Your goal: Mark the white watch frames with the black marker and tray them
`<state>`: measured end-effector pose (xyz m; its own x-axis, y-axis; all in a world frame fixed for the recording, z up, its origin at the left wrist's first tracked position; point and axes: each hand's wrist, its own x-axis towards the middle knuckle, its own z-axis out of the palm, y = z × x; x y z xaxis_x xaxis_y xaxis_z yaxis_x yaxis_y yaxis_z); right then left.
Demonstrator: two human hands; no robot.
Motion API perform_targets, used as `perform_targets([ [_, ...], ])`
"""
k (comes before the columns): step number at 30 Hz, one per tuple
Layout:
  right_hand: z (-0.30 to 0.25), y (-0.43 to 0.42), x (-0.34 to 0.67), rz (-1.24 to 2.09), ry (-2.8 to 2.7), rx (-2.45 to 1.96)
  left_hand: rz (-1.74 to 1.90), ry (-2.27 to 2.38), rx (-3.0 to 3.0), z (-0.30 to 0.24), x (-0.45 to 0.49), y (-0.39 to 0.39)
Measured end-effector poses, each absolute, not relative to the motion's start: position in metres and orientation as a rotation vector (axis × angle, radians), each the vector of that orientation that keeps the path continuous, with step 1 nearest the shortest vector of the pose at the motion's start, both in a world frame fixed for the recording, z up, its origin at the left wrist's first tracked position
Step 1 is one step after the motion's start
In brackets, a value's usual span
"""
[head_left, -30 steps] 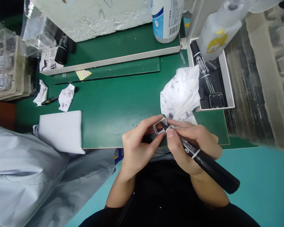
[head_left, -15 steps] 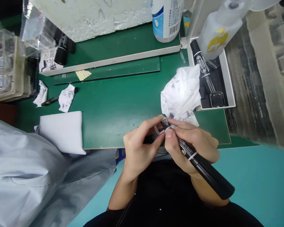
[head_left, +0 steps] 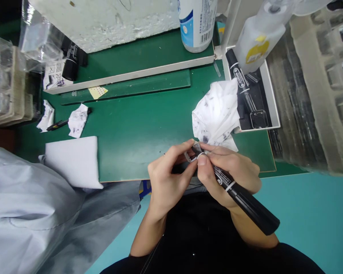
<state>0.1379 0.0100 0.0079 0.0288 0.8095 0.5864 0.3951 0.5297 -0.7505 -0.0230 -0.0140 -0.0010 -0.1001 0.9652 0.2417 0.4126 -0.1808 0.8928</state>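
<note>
My left hand [head_left: 165, 177] pinches a small light-coloured frame-shaped part [head_left: 191, 156] between thumb and fingers, just above the near edge of the green mat [head_left: 140, 129]. My right hand [head_left: 231, 173] grips a thick black marker [head_left: 240, 198] like a pen. Its tip rests on the small part, and its back end points toward my lower right. Both hands touch each other over the part. A crumpled white cloth with ink stains [head_left: 217, 112] lies just beyond my fingers.
A white tray [head_left: 271, 99] at the right holds another black marker [head_left: 240, 82] and small dark parts. Bottles [head_left: 197, 23] stand at the back. White foam [head_left: 72, 160] and crumpled tissues [head_left: 77, 120] lie at the left. A person's grey sleeve [head_left: 31, 213] fills the lower left.
The small part has turned a little in my left fingers, and the marker's rear has swung slightly inward. Both hands stay in the same place.
</note>
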Motion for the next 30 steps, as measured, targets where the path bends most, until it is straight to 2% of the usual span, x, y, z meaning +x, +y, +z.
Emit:
perform_targets([
  [8,0.0105,0.0141,0.1407,0.290,-1.677,-0.986,1.254,1.531,1.598,-0.0011,-0.0237,-0.0142],
  [30,0.0064,0.0091,0.1391,0.333,-1.614,-1.051,1.280,1.511,1.628,-0.0021,-0.0262,-0.0126],
])
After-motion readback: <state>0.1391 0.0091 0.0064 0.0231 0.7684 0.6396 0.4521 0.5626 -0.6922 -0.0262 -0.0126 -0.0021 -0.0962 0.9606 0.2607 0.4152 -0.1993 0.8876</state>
